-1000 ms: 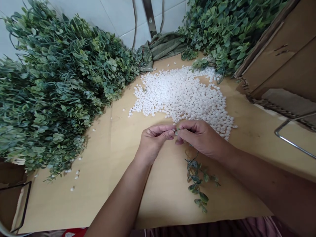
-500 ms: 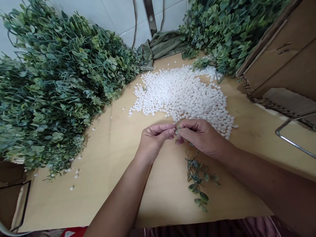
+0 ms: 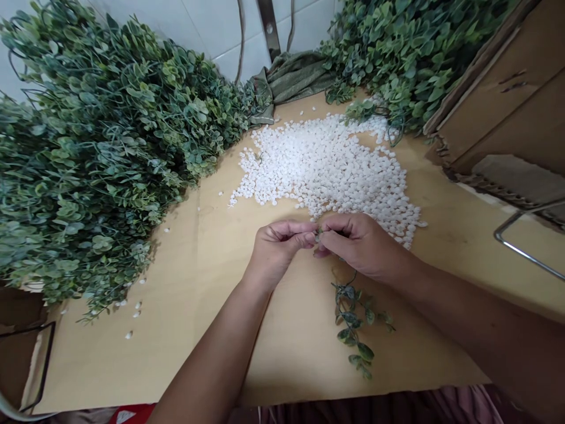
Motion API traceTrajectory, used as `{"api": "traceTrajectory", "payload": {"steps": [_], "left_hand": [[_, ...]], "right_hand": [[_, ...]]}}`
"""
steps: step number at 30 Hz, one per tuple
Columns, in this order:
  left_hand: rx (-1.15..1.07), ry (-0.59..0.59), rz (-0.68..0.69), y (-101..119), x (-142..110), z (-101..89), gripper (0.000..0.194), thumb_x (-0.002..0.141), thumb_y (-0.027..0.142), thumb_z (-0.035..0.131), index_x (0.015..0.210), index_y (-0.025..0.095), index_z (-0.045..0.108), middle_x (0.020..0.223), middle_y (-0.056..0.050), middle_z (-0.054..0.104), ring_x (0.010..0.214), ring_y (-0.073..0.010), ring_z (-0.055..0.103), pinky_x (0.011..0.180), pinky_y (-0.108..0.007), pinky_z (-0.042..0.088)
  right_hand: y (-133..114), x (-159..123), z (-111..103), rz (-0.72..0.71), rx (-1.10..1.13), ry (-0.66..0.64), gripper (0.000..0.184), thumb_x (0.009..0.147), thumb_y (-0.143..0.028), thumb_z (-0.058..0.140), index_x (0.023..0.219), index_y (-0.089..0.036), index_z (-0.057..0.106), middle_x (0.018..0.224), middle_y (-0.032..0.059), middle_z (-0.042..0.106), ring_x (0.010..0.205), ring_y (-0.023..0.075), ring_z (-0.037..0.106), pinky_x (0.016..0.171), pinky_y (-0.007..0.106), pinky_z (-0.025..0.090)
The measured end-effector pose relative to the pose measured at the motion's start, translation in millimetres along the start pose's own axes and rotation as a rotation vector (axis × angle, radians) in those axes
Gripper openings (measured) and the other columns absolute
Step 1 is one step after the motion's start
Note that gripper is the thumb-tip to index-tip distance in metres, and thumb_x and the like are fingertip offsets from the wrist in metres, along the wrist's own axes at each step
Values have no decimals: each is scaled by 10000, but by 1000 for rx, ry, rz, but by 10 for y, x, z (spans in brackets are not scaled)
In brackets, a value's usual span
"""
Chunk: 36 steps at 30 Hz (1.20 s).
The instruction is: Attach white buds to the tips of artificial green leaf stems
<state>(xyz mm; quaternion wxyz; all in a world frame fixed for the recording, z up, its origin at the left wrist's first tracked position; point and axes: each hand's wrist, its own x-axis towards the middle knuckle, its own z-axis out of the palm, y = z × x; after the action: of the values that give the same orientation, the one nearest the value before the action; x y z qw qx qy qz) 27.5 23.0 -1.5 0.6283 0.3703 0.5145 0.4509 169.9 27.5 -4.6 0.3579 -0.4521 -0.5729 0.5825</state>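
My left hand [image 3: 282, 247] and my right hand [image 3: 359, 244] meet at the front edge of a heap of small white plastic pieces [image 3: 322, 165]. The right thumb and fingers pinch a stem of an artificial leaf sprig [image 3: 353, 324]; its leafy part hangs down below that hand, over the board. My left hand is closed in a pinch at the same spot, fingertips against the right ones. Something tiny seems to be between the left fingertips, but the fingers cover it. A bit of green shows between the two hands.
A big pile of artificial greenery [image 3: 97, 159] fills the left side, another bunch [image 3: 410, 53] the back right. A cardboard box [image 3: 507, 100] and a bent metal rod [image 3: 529, 253] stand at right. A dark green cloth [image 3: 300, 76] lies at the back. Stray white pieces [image 3: 129, 334] dot the board [image 3: 189, 353].
Hardly anything differs. Both hands stay pinched together at the same place, with only a tiny shift of the fingers; the sprig hangs as before.
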Motion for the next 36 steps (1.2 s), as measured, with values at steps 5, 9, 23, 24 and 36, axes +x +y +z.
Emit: {"api": "traceTrajectory", "payload": {"steps": [5, 9, 23, 24, 36], "left_hand": [[19, -35, 4, 19, 15, 17, 204, 460, 241, 829, 600, 152, 712, 578, 1, 668, 551, -73, 566, 592, -197, 477], [3, -43, -19, 29, 20, 5, 211, 470, 254, 826, 624, 158, 719, 595, -8, 685, 549, -81, 578, 600, -210, 496], [37, -43, 12, 22, 40, -5, 153, 520, 244, 797, 619, 160, 714, 559, -4, 664, 503, -82, 555, 573, -227, 503], [44, -42, 15, 21, 38, -1, 150, 524, 241, 795, 619, 158, 714, 556, -3, 661, 502, -81, 552, 570, -226, 500], [62, -4, -20, 32, 46, -12, 190, 538, 226, 787, 702, 152, 726, 590, -7, 670, 504, -65, 529, 560, -205, 465]], "right_hand": [[44, -18, 6, -98, -217, 44, 214, 714, -235, 466, 526, -157, 533, 560, 1, 517, 574, 120, 509, 539, 231, 444], [28, -13, 12, -71, -132, 33, 220, 721, -268, 461, 538, -160, 518, 568, -8, 503, 571, 118, 526, 547, 234, 462], [-3, 15, 12, 8, 49, 36, 189, 651, -216, 495, 468, -173, 478, 520, -26, 508, 540, 103, 565, 541, 207, 510], [-2, 16, 14, 17, 61, 36, 182, 652, -209, 503, 475, -172, 484, 519, -28, 511, 539, 103, 570, 547, 208, 514], [-15, 25, 2, -55, 66, 39, 165, 676, -223, 491, 532, -165, 545, 570, -10, 620, 545, 102, 602, 530, 192, 500]]}}
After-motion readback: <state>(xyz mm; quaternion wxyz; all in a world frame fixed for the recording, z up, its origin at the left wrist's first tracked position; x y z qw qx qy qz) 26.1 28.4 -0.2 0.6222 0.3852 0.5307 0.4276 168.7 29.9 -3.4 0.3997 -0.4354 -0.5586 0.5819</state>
